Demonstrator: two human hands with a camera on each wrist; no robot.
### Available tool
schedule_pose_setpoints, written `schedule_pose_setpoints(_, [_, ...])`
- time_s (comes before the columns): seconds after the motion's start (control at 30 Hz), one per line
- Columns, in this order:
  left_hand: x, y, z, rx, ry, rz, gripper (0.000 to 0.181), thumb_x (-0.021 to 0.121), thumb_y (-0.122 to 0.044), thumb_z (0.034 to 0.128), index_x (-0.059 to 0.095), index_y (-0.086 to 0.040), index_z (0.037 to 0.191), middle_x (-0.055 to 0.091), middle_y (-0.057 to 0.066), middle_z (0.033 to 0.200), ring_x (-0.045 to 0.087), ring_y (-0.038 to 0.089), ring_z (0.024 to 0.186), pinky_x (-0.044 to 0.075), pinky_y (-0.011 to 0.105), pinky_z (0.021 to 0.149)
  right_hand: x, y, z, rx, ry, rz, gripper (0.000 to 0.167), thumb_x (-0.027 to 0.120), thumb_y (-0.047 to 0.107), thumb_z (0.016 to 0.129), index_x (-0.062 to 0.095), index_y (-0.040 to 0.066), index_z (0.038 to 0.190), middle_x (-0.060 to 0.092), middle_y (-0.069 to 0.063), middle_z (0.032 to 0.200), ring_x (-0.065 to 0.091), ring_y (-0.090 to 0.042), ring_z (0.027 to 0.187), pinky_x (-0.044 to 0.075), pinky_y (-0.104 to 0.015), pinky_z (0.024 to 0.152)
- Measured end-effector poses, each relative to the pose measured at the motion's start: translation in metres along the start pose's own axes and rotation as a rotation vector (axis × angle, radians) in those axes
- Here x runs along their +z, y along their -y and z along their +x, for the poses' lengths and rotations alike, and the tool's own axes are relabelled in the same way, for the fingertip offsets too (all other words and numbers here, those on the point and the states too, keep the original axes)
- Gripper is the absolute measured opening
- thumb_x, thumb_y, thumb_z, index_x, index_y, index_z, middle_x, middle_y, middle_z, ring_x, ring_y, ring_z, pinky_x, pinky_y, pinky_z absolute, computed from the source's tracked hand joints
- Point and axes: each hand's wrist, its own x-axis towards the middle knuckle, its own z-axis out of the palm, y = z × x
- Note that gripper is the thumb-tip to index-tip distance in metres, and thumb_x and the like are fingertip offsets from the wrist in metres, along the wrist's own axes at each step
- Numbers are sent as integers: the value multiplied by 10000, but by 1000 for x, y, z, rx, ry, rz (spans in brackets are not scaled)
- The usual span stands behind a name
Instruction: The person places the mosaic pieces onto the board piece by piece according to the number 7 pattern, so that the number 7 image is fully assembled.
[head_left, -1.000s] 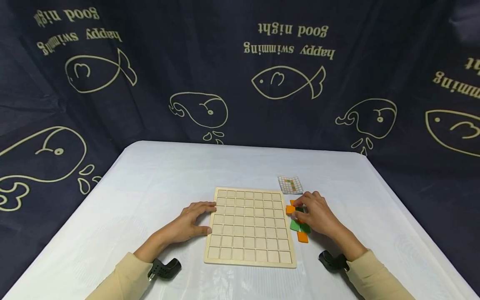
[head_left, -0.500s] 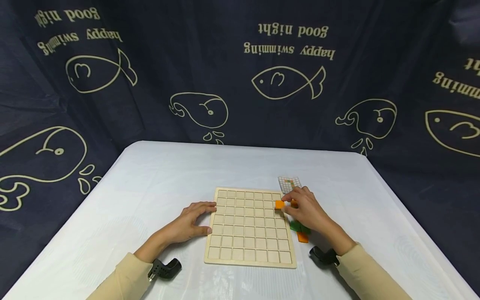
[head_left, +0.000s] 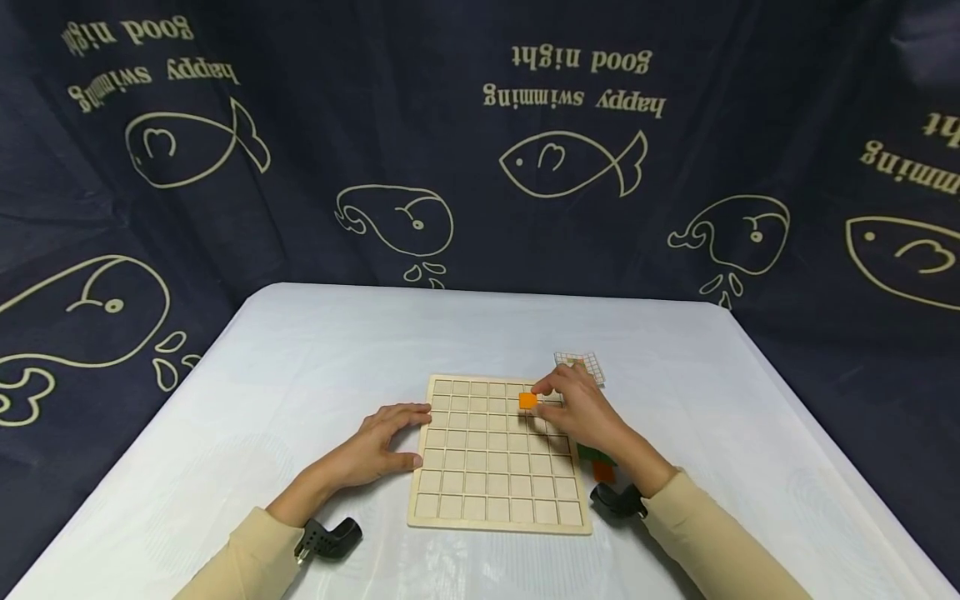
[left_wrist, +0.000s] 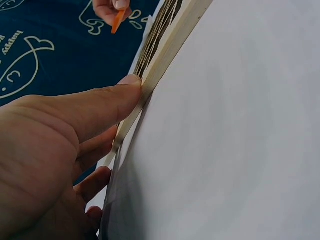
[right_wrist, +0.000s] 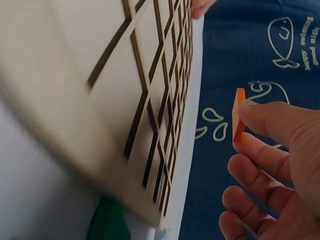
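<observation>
A square wooden grid board lies on the white table, its shallow square cells bare. My left hand rests against the board's left edge, with thumb and fingertips touching the rim. Between the thumb and fingers of my right hand is a small orange square tile, pinched by its right side. This tile hangs above the upper right cells, apart from the board; the right wrist view shows the tile edge-on and the other fingers loosely curled.
Beside the board's right edge lie green tiles and an orange tile, partly hidden by my right arm. A small printed grid card lies behind my right hand. A dark cloth with fish drawings hangs behind the table.
My right hand has lifted an orange tile from the pile right of the board and carried it left over the upper right cells. The left hand stays at the board's edge.
</observation>
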Motion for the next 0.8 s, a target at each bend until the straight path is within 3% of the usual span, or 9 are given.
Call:
schedule_pose_setpoints(0.1, [0, 0, 0, 4, -2, -6, 559, 719, -264, 819, 525, -101, 1318, 410, 61, 1475, 310, 326, 1377, 194, 564, 1084, 4, 5, 5, 4, 13, -10, 169, 728, 168, 813, 691, 127, 972, 597, -29, 904, 458, -191, 866, 363, -412, 827])
schedule_pose_setpoints(0.23, [0, 0, 0, 4, 1, -9, 562, 721, -261, 817, 525, -102, 1319, 411, 56, 1475, 312, 319, 1376, 196, 555, 1083, 9, 10, 10, 12, 30, -20, 160, 718, 187, 823, 688, 142, 973, 589, -21, 903, 412, -140, 839, 338, -331, 762])
schedule_pose_setpoints(0.6, [-2, -1, 0, -27, 25, -35, 572, 718, -260, 820, 515, -103, 1331, 387, 47, 1492, 284, 321, 1394, 173, 556, 1103, 20, 19, 22, -10, 40, -6, 166, 713, 176, 823, 693, 124, 980, 592, -47, 898, 381, -146, 799, 326, -320, 750])
schedule_pose_setpoints(0.8, [-2, -1, 0, -31, 23, -34, 570, 721, -249, 817, 516, -109, 1329, 386, 39, 1494, 283, 311, 1399, 172, 558, 1110, 26, 25, 29, 14, 85, -19, 173, 691, 197, 841, 689, 134, 1002, 580, -20, 914, 408, -159, 851, 344, -345, 793])
